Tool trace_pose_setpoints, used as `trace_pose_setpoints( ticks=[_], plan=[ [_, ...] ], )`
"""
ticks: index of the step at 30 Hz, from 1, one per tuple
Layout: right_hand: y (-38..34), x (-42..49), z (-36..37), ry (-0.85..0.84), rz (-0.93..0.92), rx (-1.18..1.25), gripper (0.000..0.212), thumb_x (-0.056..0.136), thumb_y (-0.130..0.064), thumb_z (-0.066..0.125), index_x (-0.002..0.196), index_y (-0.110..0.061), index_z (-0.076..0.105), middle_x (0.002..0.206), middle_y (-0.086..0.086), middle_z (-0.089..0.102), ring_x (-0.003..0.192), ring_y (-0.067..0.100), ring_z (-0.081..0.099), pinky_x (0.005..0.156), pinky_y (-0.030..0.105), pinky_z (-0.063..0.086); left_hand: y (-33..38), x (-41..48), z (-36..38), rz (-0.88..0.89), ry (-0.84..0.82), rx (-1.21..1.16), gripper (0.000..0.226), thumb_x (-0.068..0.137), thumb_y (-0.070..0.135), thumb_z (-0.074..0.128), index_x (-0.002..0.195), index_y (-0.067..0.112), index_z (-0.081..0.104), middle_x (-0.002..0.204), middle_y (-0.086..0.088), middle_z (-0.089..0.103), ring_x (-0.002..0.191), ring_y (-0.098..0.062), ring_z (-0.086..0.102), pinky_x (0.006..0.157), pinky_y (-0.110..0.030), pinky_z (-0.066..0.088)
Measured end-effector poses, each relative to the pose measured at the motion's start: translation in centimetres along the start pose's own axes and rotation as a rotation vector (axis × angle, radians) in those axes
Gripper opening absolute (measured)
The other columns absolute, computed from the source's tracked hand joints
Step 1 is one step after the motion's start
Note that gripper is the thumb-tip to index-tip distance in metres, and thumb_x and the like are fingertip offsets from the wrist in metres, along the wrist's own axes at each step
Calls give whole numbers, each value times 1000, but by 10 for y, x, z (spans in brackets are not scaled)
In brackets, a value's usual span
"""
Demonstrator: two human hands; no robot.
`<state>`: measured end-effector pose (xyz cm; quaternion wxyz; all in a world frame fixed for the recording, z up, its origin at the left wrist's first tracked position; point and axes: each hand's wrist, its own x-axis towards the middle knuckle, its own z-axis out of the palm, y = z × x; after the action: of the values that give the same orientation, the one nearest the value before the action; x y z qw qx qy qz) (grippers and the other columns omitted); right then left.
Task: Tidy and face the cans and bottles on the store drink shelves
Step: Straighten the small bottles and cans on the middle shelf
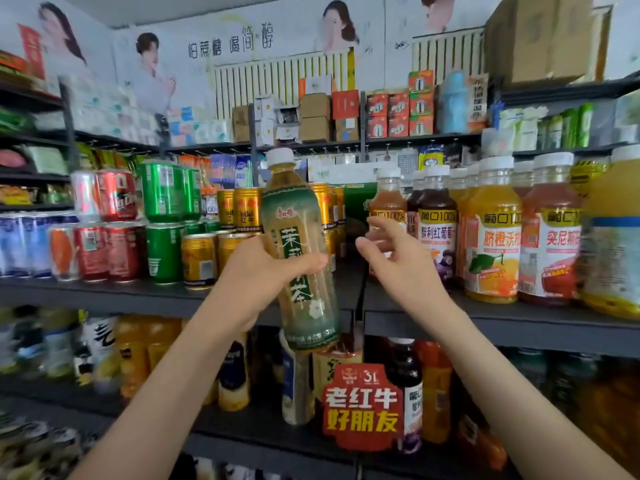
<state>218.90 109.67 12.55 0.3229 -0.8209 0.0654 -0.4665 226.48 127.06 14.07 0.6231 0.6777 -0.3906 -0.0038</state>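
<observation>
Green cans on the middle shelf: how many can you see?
3 green cans show plainly: two side by side on the upper tier, one standing in front below them. Green tops behind it suggest more, partly hidden.

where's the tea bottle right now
The tea bottle is centre of the head view, gripped by the left hand, before the shelf between gold cans and juice bottles.

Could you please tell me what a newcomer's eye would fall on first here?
The tea bottle stands out, held up in the centre by the left hand. The right hand hovers open just right of it. Stacked cans fill the shelf to its left, juice bottles the right, and a red sign hangs below.
</observation>
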Motion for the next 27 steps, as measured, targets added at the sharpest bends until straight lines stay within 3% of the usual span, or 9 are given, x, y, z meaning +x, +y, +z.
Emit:
trace_pose_setpoints(
  ticks=[2,4,7,10,14,18,21,23,27],
  plan=[
    [-19,-28,3,-181,-9,240,45,86,-39,62,127,-23,53,111,-7,62,95,-1,58,83,9,44,-6,-19,-6,-28,-21,20,25,72,22,80,96,24,71,88,10,74,81,-4,69,73,-26,52],
    [-30,-50,13,-366,-26,281,65,72,-53,63,131,-29,49,116,-12,61,104,-1,59,91,20,48,-13,-36,-15,-76,-29,41,28,73,23,79,100,22,71,91,6,74,86,-8,69,80,-32,55],
    [-44,-77,39,-546,-49,236,77,62,-56,71,131,-41,42,115,-26,56,103,-9,57,84,14,49,-28,-63,-33,-151,-8,75,26,72,25,80,97,25,73,93,6,74,90,-10,69,85,-36,54],
    [-56,-99,74,-574,-49,220,62,67,-38,81,116,-48,44,104,-32,56,93,-18,53,72,2,41,-45,-89,-52,-216,24,101,19,74,21,78,90,30,72,87,11,74,83,-4,69,73,-22,54],
    [-64,-129,125,-614,48,224,58,66,-33,83,110,-39,47,99,-26,58,83,-21,52,64,-1,39,-79,-117,-81,-338,67,172,27,66,28,83,90,26,72,84,7,74,83,-10,69,77,-33,57],
    [-75,-153,179,-652,132,229,53,67,-21,82,97,-41,43,86,-28,53,69,-28,49,57,-2,36,-113,-142,-120,-395,65,198,18,69,28,81,84,27,71,80,4,73,74,-7,68,72,-27,57],
    [-89,-166,227,-678,188,184,50,66,-22,83,101,-33,48,85,-26,52,69,-17,51,55,1,38,-138,-153,-159,-448,45,197,20,69,27,81,86,28,70,86,2,74,82,-13,69,82,-39,56],
    [-97,-175,262,-689,257,162,54,65,-27,83,109,-26,51,86,-23,53,73,-11,49,54,2,40,-156,-157,-188,-468,33,209,18,71,25,80,82,30,67,85,2,73,82,-13,68,82,-39,56],
    [-111,-195,324,-676,378,166,51,68,-27,81,105,-26,48,87,-18,55,74,-9,49,52,6,40,-194,-163,-239,-523,-51,267,19,73,33,80,82,31,64,88,4,71,83,-9,66,81,-34,55]
  ],
)
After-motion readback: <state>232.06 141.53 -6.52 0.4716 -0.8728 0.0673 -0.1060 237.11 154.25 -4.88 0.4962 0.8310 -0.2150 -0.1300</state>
